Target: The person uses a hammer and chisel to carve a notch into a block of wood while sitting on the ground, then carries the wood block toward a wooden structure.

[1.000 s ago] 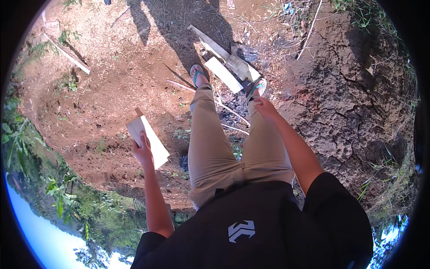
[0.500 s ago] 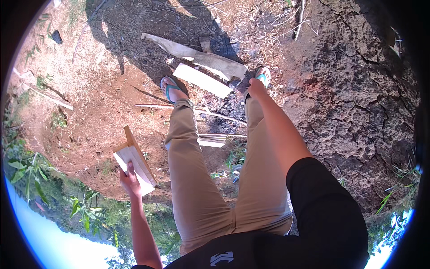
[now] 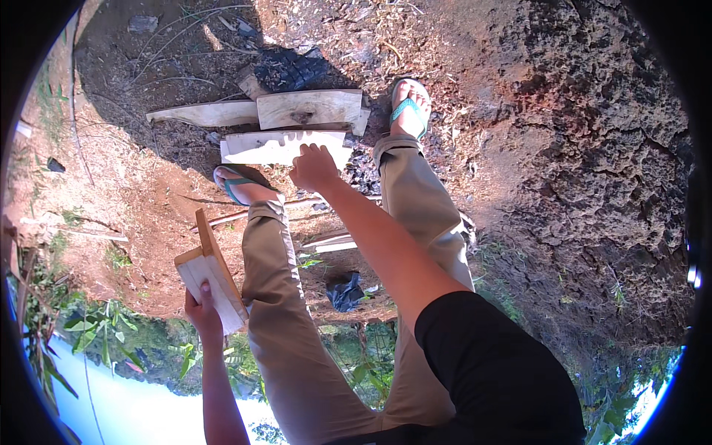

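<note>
My left hand (image 3: 203, 311) grips pale wooden boards (image 3: 213, 282) at the lower left, thumb across the whitish face. A narrower brown strip juts up along their far edge. My right hand (image 3: 314, 167) is over the near right part of a sunlit white board (image 3: 256, 148) lying on the ground. Its fingers are curled, their tips hidden; whether they touch the board I cannot tell. Just beyond lie a pale plank with a knot (image 3: 310, 109) and a longer curved plank (image 3: 204, 113).
My sandalled left foot (image 3: 241, 185) and right foot (image 3: 410, 107) stand apart on the dirt. A charred black chunk (image 3: 293, 70) lies beyond the planks. A thin stick (image 3: 230, 216) crosses between my legs, with a dark crumpled sheet (image 3: 345, 291) nearer. Cracked rough ground (image 3: 586, 170) spreads right.
My right hand has moved from the right trouser leg left to the white board. The view has shifted; the left hand still holds its boards.
</note>
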A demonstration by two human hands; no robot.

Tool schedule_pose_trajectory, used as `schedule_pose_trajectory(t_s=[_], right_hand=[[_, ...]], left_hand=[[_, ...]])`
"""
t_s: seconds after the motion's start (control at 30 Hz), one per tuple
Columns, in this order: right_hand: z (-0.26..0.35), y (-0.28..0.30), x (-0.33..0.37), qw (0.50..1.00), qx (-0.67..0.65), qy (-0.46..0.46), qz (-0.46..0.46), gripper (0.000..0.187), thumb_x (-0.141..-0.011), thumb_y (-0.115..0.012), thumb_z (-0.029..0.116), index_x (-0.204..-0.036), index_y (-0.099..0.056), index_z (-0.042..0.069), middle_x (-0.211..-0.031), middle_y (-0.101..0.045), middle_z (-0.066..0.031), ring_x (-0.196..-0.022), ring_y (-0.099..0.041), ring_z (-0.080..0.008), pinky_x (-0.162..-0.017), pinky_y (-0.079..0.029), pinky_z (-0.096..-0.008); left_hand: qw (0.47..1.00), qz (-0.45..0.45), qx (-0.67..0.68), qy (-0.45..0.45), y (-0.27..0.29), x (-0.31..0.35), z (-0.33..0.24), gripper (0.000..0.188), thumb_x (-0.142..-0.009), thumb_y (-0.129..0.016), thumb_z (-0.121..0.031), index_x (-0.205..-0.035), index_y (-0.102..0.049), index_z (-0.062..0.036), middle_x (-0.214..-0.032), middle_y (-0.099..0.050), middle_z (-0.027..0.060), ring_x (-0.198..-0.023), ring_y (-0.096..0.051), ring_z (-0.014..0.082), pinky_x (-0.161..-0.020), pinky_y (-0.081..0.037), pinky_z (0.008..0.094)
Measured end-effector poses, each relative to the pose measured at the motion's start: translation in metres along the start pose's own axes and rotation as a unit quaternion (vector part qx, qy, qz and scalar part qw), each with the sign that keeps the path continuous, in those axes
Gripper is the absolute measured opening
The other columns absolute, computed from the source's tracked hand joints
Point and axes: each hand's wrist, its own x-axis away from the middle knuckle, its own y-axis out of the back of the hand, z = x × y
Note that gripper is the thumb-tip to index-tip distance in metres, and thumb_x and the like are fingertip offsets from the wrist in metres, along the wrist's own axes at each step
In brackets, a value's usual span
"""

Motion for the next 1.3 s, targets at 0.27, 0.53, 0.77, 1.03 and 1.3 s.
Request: schedule_pose_trajectory(t_s=[0.27,0.53,0.77,1.03,1.3], right_hand=[[-0.101,0.03,-0.037,0.927,0.07,-0.088,-0.358,0.051,-0.079,-0.066,0.016,-0.129,-0.058,0.009,-0.129,-0.055,-0.0159,-0.116,-0.055,-0.0344,-0.102,-0.045,-0.0492],[-0.099,0.054,-0.025,0.984,-0.165,-0.045,0.041,0.03,-0.089,-0.059,0.025,-0.114,-0.069,0.012,-0.105,-0.069,-0.0133,-0.113,-0.061,-0.0333,-0.098,-0.049,-0.0479],[-0.1,-0.001,-0.051,0.985,-0.009,-0.078,-0.154,0.045,-0.096,-0.06,0.02,-0.138,-0.055,0.007,-0.131,-0.059,-0.0143,-0.121,-0.057,-0.0321,-0.099,-0.049,-0.0473],[-0.1,0.027,-0.081,0.986,0.138,-0.098,-0.009,0.047,-0.091,-0.07,0.03,-0.132,-0.056,0.012,-0.124,-0.06,-0.0132,-0.121,-0.056,-0.0338,-0.097,-0.046,-0.0504],[-0.073,0.066,-0.036,1.0,0.017,-0.011,-0.011,0.03,-0.093,-0.069,0.026,-0.112,-0.051,0.01,-0.098,-0.067,-0.0146,-0.095,-0.069,-0.0377,-0.082,-0.055,-0.0489]], left_hand=[[0.999,0.012,0.021,-0.033,-0.027,-0.006,-0.041,0.039,-0.101,-0.068,-0.029,-0.122,-0.063,0.004,-0.108,-0.068,0.0078,-0.095,-0.061,0.0137,-0.085,-0.051,0.0312],[1.0,-0.001,0.014,-0.024,-0.03,-0.006,-0.043,0.039,-0.101,-0.068,-0.029,-0.123,-0.064,0.0027,-0.106,-0.069,0.0078,-0.093,-0.061,0.0135,-0.081,-0.051,0.0311],[0.999,-0.013,0.041,-0.02,-0.023,-0.009,-0.032,0.038,-0.1,-0.068,-0.028,-0.122,-0.064,0.003,-0.104,-0.069,0.0068,-0.092,-0.06,0.013,-0.081,-0.051,0.0306],[0.998,-0.017,0.045,-0.031,-0.022,-0.017,-0.048,0.038,-0.101,-0.068,-0.028,-0.121,-0.063,0.0031,-0.103,-0.069,0.0063,-0.091,-0.06,0.0114,-0.08,-0.05,0.0292],[0.996,-0.008,0.081,-0.032,-0.001,-0.005,-0.041,0.04,-0.1,-0.07,-0.03,-0.121,-0.065,0.0032,-0.101,-0.07,0.0057,-0.089,-0.061,0.0103,-0.078,-0.051,0.0286]])
